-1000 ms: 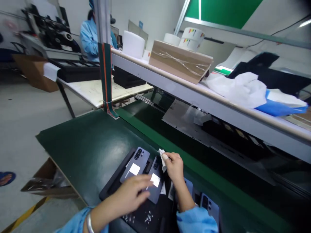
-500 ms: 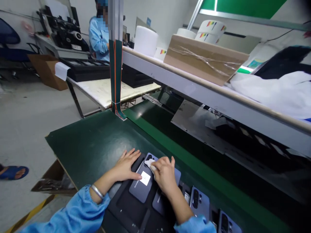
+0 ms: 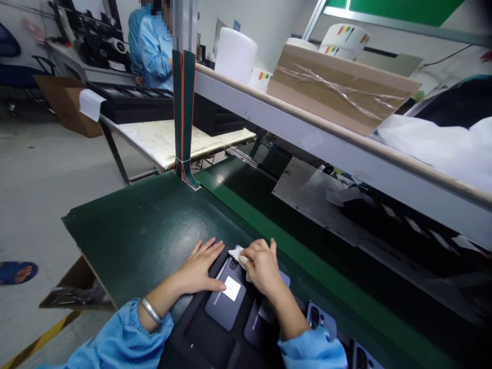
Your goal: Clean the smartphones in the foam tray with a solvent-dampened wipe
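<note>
A smartphone [image 3: 224, 311] lies back side up in a black foam tray [image 3: 205, 341], with a white label [image 3: 232, 288] on its back. My left hand [image 3: 200, 269] is spread over the tray's left edge, its thumb touching the phone beside the label. Between the fingers of my right hand [image 3: 263, 266] is a white cloth [image 3: 237, 253], pressed on the camera end of the phone and covering part of the lenses. A second phone [image 3: 255, 325] sits in the tray under my right wrist, partly hidden. Farther right are more phones, one [image 3: 322, 319] showing its camera lenses.
The green tabletop [image 3: 134, 220] borders a lower green conveyor strip [image 3: 230, 197]. Above it runs a shelf [image 3: 307, 120] holding white rolls [image 3: 235, 55] and a cardboard piece [image 3: 338, 84]. A post [image 3: 184, 113] rises at the table corner. People in blue stand behind.
My right hand has slid the cloth slightly up toward the top edge of the phone. My left hand stays in place. In the background, a second person in blue has come into view.
</note>
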Demonstrator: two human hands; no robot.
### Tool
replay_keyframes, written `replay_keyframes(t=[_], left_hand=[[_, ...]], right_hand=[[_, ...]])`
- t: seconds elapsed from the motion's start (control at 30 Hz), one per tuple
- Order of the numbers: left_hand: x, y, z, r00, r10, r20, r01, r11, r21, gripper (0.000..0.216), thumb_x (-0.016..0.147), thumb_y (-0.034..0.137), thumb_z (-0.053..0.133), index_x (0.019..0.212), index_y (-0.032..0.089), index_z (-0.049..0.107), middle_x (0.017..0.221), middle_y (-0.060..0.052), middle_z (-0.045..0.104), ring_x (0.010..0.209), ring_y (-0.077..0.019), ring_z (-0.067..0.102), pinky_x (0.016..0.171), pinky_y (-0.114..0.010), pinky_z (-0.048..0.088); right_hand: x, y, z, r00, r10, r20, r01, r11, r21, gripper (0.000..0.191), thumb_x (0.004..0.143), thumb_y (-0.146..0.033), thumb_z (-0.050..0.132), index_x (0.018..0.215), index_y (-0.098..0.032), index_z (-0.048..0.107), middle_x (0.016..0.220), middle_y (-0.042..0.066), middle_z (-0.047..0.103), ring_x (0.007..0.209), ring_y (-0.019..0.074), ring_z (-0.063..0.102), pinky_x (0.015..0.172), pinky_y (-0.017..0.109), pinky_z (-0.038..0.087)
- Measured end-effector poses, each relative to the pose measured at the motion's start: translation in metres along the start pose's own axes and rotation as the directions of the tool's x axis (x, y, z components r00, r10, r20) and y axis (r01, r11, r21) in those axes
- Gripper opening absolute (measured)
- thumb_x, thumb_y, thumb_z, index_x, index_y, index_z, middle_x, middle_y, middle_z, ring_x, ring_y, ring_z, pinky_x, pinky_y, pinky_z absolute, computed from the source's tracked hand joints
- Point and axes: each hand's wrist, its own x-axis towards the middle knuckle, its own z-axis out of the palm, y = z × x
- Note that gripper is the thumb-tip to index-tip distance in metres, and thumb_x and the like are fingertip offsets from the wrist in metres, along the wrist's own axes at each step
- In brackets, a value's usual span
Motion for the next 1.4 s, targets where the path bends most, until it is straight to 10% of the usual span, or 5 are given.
replay_keyframes(t=[0.3,0.57,0.7,0.9,1.4], left_hand=[[0.002,0.0,0.001,1.0,-0.015,0.012,0.015,1.0,-0.01,0.103,0.069,0.06,0.071,0.15,0.019,0.023,0.157,-0.007,0.022,0.146,-0.0267,0.008,0.118,-0.05,0.003],[0.001,0.0,0.0,1.0,-0.011,0.02,0.011,1.0,-0.001,0.105,0.068,0.065,0.069,0.151,0.018,0.023,0.157,-0.008,0.021,0.146,-0.0281,0.008,0.118,-0.052,0.004],[0.002,-0.003,0.003,1.0,-0.001,0.015,0.001,1.0,-0.012,0.103,0.069,0.062,0.069,0.151,0.019,0.023,0.157,-0.007,0.021,0.146,-0.0273,0.008,0.118,-0.052,0.003],[0.002,-0.005,0.003,1.0,0.012,0.014,-0.012,1.0,0.02,0.104,0.071,0.07,0.063,0.151,0.017,0.021,0.157,-0.009,0.021,0.146,-0.0291,0.009,0.117,-0.054,0.005],[0.006,-0.013,0.008,0.998,0.055,-0.021,-0.054,0.998,0.015,0.102,0.071,0.069,0.065,0.151,0.022,0.022,0.155,-0.011,0.026,0.145,-0.0335,0.014,0.115,-0.059,0.008]], right_hand=[[-0.011,-0.025,0.034,0.992,-0.084,-0.094,0.088,0.995,0.036,0.017,0.081,-0.017,0.064,0.091,-0.031,0.068,0.083,-0.002,0.06,0.099,0.0189,0.046,0.111,0.056,-0.003],[-0.02,-0.003,0.035,0.94,0.122,-0.317,-0.097,0.991,0.095,0.013,0.085,-0.016,0.059,0.087,-0.025,0.068,0.086,0.0,0.063,0.094,0.0198,0.05,0.108,0.057,0.009],[-0.032,-0.014,0.041,0.954,-0.015,-0.298,0.042,0.996,0.084,0.014,0.085,-0.018,0.06,0.093,-0.027,0.068,0.083,-0.001,0.062,0.096,0.0194,0.049,0.11,0.056,0.004],[-0.004,0.001,0.034,0.929,0.181,-0.323,-0.18,0.983,0.035,0.013,0.084,-0.016,0.063,0.086,-0.026,0.07,0.085,0.0,0.063,0.096,0.0212,0.048,0.107,0.06,0.007],[-0.027,-0.005,0.038,0.94,0.057,-0.338,-0.075,0.996,-0.04,0.011,0.082,-0.018,0.066,0.089,-0.027,0.069,0.083,0.0,0.062,0.096,0.0195,0.048,0.111,0.057,0.003]])
